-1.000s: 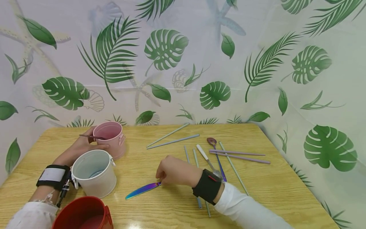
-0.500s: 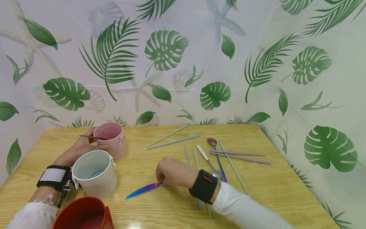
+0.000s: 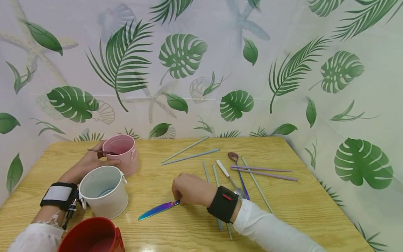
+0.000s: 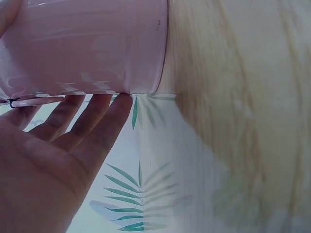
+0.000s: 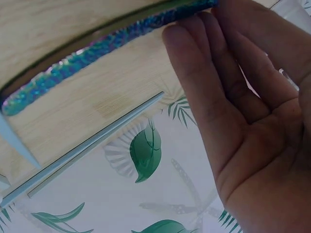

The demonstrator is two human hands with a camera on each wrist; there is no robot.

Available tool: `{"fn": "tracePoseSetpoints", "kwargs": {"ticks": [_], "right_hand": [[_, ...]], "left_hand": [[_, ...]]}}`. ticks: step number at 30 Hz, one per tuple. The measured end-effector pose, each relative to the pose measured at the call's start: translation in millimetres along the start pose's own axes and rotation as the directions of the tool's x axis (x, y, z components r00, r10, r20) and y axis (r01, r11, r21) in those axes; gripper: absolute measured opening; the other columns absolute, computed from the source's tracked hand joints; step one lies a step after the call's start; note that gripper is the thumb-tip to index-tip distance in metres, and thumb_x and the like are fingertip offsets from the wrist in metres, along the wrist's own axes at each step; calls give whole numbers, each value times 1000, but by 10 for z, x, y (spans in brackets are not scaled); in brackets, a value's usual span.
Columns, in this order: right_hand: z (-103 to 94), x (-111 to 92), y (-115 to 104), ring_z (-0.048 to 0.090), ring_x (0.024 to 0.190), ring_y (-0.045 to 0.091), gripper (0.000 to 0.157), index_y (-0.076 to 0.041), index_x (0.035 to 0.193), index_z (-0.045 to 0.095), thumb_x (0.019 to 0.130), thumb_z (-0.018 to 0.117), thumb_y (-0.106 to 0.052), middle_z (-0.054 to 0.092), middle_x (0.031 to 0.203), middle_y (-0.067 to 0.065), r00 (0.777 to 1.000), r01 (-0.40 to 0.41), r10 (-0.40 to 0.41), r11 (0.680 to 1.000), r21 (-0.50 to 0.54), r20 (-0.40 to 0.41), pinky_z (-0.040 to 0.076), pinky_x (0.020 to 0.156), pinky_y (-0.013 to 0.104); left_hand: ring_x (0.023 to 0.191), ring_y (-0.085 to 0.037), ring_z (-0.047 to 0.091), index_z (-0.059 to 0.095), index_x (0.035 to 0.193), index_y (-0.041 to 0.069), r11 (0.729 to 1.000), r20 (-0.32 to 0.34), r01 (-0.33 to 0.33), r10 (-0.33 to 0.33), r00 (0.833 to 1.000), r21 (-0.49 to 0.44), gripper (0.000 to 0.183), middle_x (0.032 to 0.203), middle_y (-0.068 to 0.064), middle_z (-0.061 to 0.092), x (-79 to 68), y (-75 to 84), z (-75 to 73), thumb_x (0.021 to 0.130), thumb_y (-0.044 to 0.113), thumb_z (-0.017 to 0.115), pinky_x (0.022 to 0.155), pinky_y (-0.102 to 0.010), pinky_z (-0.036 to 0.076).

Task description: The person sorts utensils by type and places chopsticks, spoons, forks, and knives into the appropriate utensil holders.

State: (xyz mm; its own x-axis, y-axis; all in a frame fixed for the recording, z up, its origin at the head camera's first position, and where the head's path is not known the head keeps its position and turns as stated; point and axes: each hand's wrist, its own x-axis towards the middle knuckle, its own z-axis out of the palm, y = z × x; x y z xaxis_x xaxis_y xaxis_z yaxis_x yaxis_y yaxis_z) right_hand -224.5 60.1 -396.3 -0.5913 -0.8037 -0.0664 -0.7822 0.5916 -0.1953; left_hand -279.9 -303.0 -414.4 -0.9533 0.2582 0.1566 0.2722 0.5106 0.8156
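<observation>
My left hand (image 3: 86, 165) holds the pink pail (image 3: 127, 165) at the back left. In the left wrist view its fingers (image 4: 92, 126) lie along the pail's side, with part of the thumb at the top left corner. A dark reddish utensil (image 3: 102, 152) leans across the pail's rim. At mid-table my right hand (image 3: 195, 190) pinches a rainbow-coloured table knife (image 3: 157, 210) between thumb and fingers, its blade pointing left. The right wrist view shows the knife's textured blue-purple handle (image 5: 92, 54) running out from the fingertips.
A white pail (image 3: 110, 204) and a red pail (image 3: 119, 241) stand before the pink one. Blue and green chopsticks (image 3: 190, 156) lie at the back. Right of my right hand are purple chopsticks (image 3: 267, 173), a white-handled spoon (image 3: 223, 168), a purple-brown spoon (image 3: 233, 156) and more chopsticks.
The right wrist and forearm have shifted slightly left, while the knife has stayed nearly in place. My left hand and the pails look unmoved.
</observation>
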Motion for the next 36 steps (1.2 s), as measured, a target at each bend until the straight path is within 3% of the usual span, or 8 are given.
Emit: {"fn": "tracePoseSetpoints", "kwargs": {"ticks": [7, 13, 17, 21, 27, 33, 36], "right_hand": [[-9, 25, -29, 63, 73, 3, 18, -17, 75, 76, 79, 89, -4, 70, 78, -9, 1000, -3, 3, 1000, -27, 21, 46, 63, 12], [-13, 39, -55, 64, 74, 3, 23, -17, 71, 72, 81, 87, -3, 71, 81, -9, 999, 22, -19, 998, -63, 41, 44, 62, 13], [-17, 48, -61, 56, 68, 1, 27, -17, 69, 68, 84, 84, -1, 66, 75, -9, 998, 27, -22, 996, -90, 58, 40, 60, 14], [-21, 61, -63, 42, 61, 3, 34, -17, 65, 60, 86, 79, 2, 53, 67, -9, 997, 30, -23, 995, -93, 77, 32, 56, 16], [-6, 93, -46, 22, 63, 8, 48, -18, 61, 41, 89, 72, 6, 28, 65, -6, 993, 32, -23, 996, -83, 114, 19, 57, 22], [-19, 101, -62, 19, 63, 8, 50, -16, 62, 36, 91, 71, 3, 22, 67, -6, 990, 26, -14, 996, -82, 142, 18, 58, 23], [-18, 107, -62, 22, 63, 8, 48, -17, 63, 38, 92, 73, 1, 26, 67, -6, 989, 31, -17, 995, -90, 145, 20, 58, 22]], "left_hand": [[128, -37, 46, 27, 162, 17, 995, 55, 89, -86, 995, -55, 87, 149, -20, 48, -61, 36, -4, 93, 30, 78, 91, -37, 49], [124, -34, 49, 30, 160, 10, 999, 27, 25, -24, 999, -32, 86, 149, -22, 49, -39, 26, 6, 92, 22, 80, 88, -27, 50], [123, -33, 49, 31, 159, 9, 1000, 23, 17, -16, 1000, -19, 85, 148, -22, 49, -29, 29, 5, 91, 23, 81, 88, -27, 50], [123, -33, 49, 32, 159, 9, 1000, 24, 19, -18, 1000, -18, 85, 148, -21, 49, -27, 24, 5, 91, 23, 81, 89, -31, 49], [112, -19, 55, 35, 157, 3, 999, -15, -29, 29, 999, -27, 83, 146, -25, 51, 18, -16, 12, 89, 12, 82, 83, -21, 50], [109, -16, 54, 36, 157, 4, 999, -12, -20, 20, 1000, -32, 83, 145, -24, 52, 22, -21, 4, 89, 14, 82, 82, -21, 50], [112, -23, 53, 35, 157, 5, 1000, -7, -7, 7, 1000, -22, 83, 146, -24, 52, 18, -10, -2, 89, 17, 82, 83, -22, 50]]}}
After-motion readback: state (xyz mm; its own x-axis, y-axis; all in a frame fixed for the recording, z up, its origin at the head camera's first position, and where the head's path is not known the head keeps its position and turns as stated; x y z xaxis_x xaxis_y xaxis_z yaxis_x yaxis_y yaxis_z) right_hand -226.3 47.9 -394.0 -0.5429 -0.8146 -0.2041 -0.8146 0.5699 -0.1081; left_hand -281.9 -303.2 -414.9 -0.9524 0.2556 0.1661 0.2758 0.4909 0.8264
